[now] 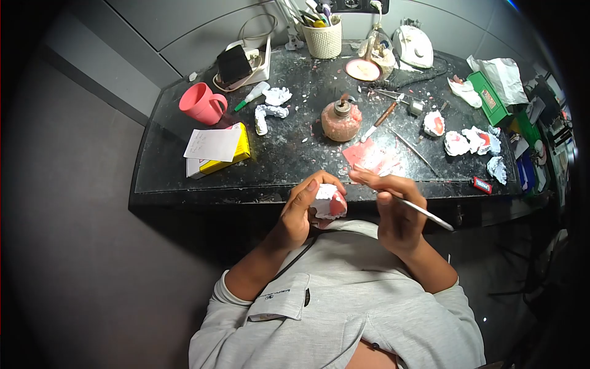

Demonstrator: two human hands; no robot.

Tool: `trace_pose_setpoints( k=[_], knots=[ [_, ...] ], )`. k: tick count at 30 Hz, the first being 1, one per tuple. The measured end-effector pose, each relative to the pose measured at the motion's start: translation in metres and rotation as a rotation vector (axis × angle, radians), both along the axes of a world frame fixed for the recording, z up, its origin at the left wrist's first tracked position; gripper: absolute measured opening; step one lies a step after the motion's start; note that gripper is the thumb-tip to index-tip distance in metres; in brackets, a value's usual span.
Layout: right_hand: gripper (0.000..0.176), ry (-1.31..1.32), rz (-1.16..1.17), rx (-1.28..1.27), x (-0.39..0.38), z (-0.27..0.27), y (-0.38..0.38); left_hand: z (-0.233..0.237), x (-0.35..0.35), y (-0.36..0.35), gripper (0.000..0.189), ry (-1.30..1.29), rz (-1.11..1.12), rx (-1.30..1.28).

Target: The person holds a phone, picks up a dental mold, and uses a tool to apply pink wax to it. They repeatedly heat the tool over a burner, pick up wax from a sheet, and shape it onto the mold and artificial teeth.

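Left hand: closed round a small dental cast, fingers curled over the top, thumb side hidden. The cast is held off the bench, in front of the chest, just below the bench front edge.

Cast appearance: white plaster body with a red-pink wax part facing the right hand. Finer detail cannot be made out.

Right hand: pinched shut on a thin metal instrument, pen-style. Its long axis runs from the fingertips down and to the right, with the free end sticking out past the wrist. The working tip is hidden by the fingers, so contact with the cast cannot be confirmed.

Key relation: the cast lies directly left of the right hand's fingertips, just beside them, with a narrow gap visible. The left hand is on it; the right hand is near but apart.

On the bench beyond the hands:
- pink wax sheet, nearest
- spirit lamp, behind it
- wooden-handled knife, beside the lamp
- more plaster casts, to the right
- yellow box with a paper note on top, to the left
- pink mug, to the left
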State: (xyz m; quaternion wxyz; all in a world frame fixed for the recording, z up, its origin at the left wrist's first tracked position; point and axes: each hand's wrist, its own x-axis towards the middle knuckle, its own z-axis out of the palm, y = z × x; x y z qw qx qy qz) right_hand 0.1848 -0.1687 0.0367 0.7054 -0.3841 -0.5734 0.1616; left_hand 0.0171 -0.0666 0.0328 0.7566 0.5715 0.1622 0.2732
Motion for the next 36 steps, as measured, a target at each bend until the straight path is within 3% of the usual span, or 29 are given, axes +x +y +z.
trace_pose_setpoints(
  k=[1,3,5,7,11,13,17,20,22,29,31,36],
  knots=[
    [0.016,0.001,-0.002,-0.002,0.003,0.003,0.001,0.002,0.0,-0.002,0.061,0.001,-0.002,-0.002],
    [0.021,-0.507,0.034,-0.076,0.012,0.012,0.002,0.004,0.0,-0.007,0.058,0.073,0.048,-0.124],
    [0.027,-0.446,0.117,-0.02,0.016,0.008,0.002,0.002,-0.002,-0.003,0.058,0.056,0.02,-0.096],
    [0.032,-0.055,0.185,-0.016,0.015,0.004,-0.002,0.001,-0.004,-0.001,0.057,0.04,-0.004,-0.074],
    [0.034,-0.169,0.046,-0.106,0.017,0.001,0.002,-0.001,-0.004,0.003,0.063,0.05,-0.087,-0.21],
    [0.034,-0.197,0.004,-0.147,0.014,0.001,0.003,-0.001,-0.004,0.002,0.067,-0.078,-0.162,-0.433],
    [0.034,-0.222,-0.036,-0.214,0.011,0.005,0.005,0.0,-0.002,0.0,0.07,-0.132,-0.225,-0.522],
    [0.035,-0.251,-0.051,-0.228,0.011,0.007,0.005,-0.005,-0.003,0.002,0.076,-0.158,-0.354,-0.533],
    [0.036,-0.091,0.066,-0.28,0.007,0.008,0.003,-0.001,-0.004,-0.001,0.078,-0.104,-0.352,-0.528],
    [0.037,0.147,0.088,-0.284,0.009,0.002,0.002,0.001,-0.005,0.002,0.079,-0.02,-0.396,-0.555],
    [0.037,0.208,0.012,-0.467,0.016,0.003,-0.003,0.001,-0.004,0.001,0.077,-0.013,-0.392,-0.556],
    [0.037,0.016,0.026,-0.282,0.015,0.005,-0.001,-0.001,-0.003,-0.001,0.066,-0.023,-0.265,-0.451]
  ],
)
